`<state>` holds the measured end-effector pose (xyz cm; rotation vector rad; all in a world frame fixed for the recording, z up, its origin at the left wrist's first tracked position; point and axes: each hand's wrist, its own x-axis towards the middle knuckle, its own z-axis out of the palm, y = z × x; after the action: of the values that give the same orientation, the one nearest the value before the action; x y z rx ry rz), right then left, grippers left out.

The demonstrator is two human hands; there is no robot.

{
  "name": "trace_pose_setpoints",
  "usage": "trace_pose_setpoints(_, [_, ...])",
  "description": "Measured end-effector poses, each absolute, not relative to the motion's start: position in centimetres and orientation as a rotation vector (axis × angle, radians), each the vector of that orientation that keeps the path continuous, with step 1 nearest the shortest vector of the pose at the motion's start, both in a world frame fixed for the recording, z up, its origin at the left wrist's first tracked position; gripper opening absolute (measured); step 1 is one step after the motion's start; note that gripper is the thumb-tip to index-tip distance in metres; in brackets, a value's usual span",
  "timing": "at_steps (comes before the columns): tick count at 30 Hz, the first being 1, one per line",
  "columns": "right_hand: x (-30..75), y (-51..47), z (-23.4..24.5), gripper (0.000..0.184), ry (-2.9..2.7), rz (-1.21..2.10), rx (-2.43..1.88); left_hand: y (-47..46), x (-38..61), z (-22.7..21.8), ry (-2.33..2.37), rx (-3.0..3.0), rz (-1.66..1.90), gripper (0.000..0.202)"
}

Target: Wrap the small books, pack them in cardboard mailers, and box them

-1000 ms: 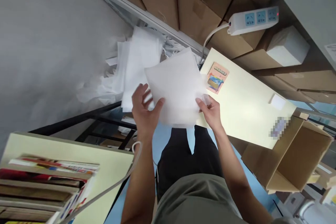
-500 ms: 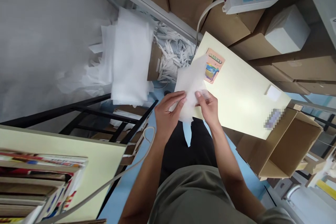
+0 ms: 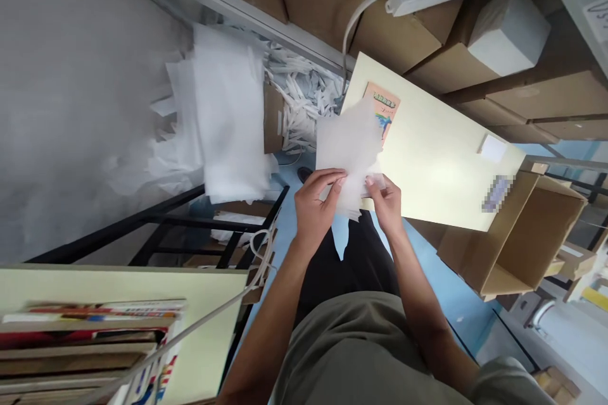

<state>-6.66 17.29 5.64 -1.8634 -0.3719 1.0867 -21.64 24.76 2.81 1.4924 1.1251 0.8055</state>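
A: Where is the thing in work?
B: The white sheet (image 3: 349, 145) is in the air before the body, between the two hands. The left hand (image 3: 316, 209) pinches its lower left part, with the thumb against the fingertips. The right hand (image 3: 387, 202) pinches the lower right edge, the thumb lying on top.

A: Is it one layer?
B: I cannot say surely; the lower edge is blurred and looks like more than one, and the fingers behind are hidden.

A: How will it handle, in your opinion?
B: It looks very light and soft, a little translucent, like thin foam or tissue. I think it bends easily, may slide between smooth layers, and can tear if it is pulled hard. A gentle pinch at two edges, well apart, should be the best hold; in the middle it would probably fold.

A: And what is farther?
B: Behind its upper right part is the booklet (image 3: 389, 105), partly covered in the view, lying on the pale table (image 3: 437, 164). To the left hangs a stack of white sheets (image 3: 230, 120). Beyond the table stand the cardboard boxes (image 3: 401, 31).
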Motion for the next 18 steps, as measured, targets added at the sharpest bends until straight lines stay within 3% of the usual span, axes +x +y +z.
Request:
trace_pose_setpoints(5, [-5.8,15.1,6.4,0.056,-0.384,1.013,-1.836,23.3,-19.2,4.0,1.033,1.562,0.777,0.017])
trace_pose_setpoints(10, [-2.9,11.4,7.1,0.058,-0.327,0.857,-1.918,21.2,-16.1,4.3,1.076,1.323,0.692,0.034])
trace_pose_setpoints(18, [5.2,3.2,5.1,0.057,-0.053,0.592,-1.955,20.0,-13.3,-1.3,1.179,0.805,0.699,0.052])
